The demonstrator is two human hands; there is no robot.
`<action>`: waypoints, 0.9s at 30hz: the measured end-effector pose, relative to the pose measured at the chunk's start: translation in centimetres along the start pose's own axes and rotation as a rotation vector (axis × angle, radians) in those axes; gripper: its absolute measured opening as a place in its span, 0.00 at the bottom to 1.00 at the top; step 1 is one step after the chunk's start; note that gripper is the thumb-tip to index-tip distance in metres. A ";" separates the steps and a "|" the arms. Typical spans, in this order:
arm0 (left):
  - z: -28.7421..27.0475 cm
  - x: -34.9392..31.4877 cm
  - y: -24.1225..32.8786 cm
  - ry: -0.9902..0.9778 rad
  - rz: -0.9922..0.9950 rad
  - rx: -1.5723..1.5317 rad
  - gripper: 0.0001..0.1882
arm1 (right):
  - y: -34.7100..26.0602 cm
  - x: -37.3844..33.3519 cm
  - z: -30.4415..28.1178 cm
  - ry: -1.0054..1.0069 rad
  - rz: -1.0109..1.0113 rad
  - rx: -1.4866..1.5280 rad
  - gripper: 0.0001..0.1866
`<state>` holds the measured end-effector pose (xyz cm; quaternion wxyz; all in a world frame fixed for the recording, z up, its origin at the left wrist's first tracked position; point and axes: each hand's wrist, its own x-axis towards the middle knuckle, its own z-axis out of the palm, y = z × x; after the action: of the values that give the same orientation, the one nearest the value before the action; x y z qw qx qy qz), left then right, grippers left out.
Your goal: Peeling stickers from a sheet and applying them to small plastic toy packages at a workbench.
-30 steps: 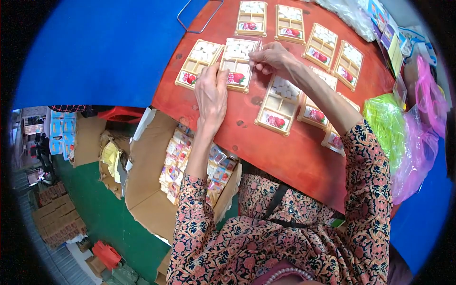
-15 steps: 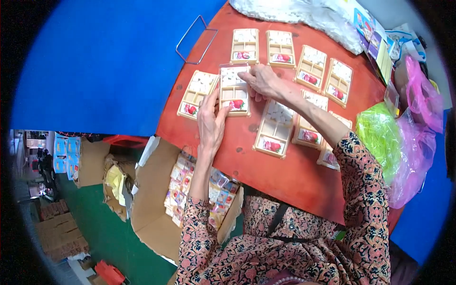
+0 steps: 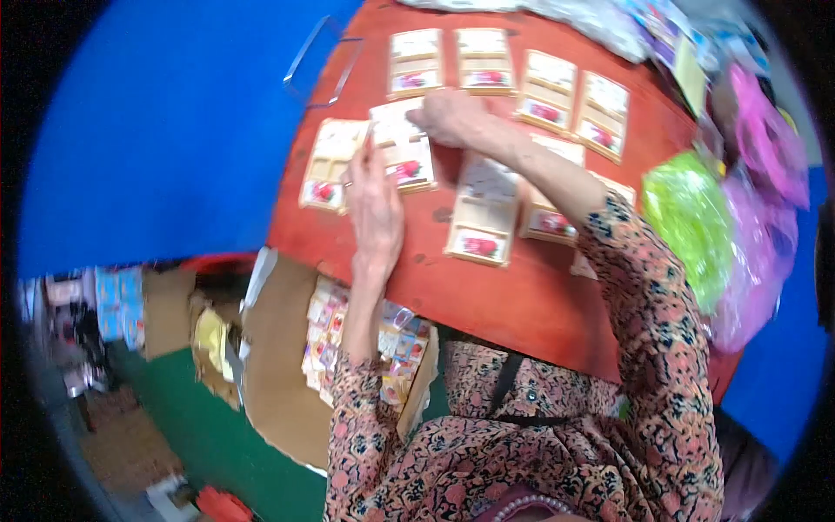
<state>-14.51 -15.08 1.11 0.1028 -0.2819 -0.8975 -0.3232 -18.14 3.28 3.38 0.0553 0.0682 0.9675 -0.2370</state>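
A pale divided tray [image 3: 412,155] lies slightly turned on the red table. White pieces fill its upper part, and a strawberry picture marks its lower end. Along its left edge my left hand [image 3: 376,217] holds it, fingers extended and thumb side toward the tray. My right hand [image 3: 448,117] is curled over the upper right corner, fingertips on the white pieces; motion blur and the hand itself hide anything in them. Just left of my left hand is a similar tray [image 3: 327,165]. Another tray [image 3: 480,213] lies below my right forearm.
Several more trays [image 3: 416,63] lie at the back and right of the red table [image 3: 487,296]. Green plastic bags [image 3: 687,226] and pink bags [image 3: 757,270] bulge at the right edge. A wire frame [image 3: 322,65] sits back left. Below stands an open carton [image 3: 283,365] of small packs.
The whole view has shifted, so the table appears further up and left. The tray between my hands has turned slightly counterclockwise. My right hand's extended finger has curled in.
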 end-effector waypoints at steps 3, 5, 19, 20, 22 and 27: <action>0.1 0.6 1.1 -0.062 0.122 0.132 0.23 | 1.2 1.7 2.9 0.021 -0.230 -0.026 0.17; 0.4 -0.2 -0.2 -0.102 0.080 0.194 0.24 | -1.8 -0.7 1.3 0.031 -0.105 0.057 0.11; 0.1 -1.5 1.0 -0.239 0.070 0.209 0.27 | 21.6 -11.3 -12.2 0.332 0.363 -0.746 0.06; -1.4 -1.8 0.9 -0.235 0.052 0.240 0.27 | 21.7 -10.6 -11.1 0.297 0.347 -0.725 0.06; 0.3 -1.8 1.9 -0.268 0.060 0.193 0.27 | 23.9 -12.4 -10.7 0.249 0.405 -0.748 0.07; -1.2 -2.3 2.7 -0.297 0.054 0.138 0.27 | 22.4 -12.4 -10.7 0.302 0.279 -0.575 0.05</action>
<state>-11.08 -15.10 2.63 -0.0033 -0.3429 -0.9150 -0.2125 -3.18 26.64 4.41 -0.0397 0.2155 0.9733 0.0676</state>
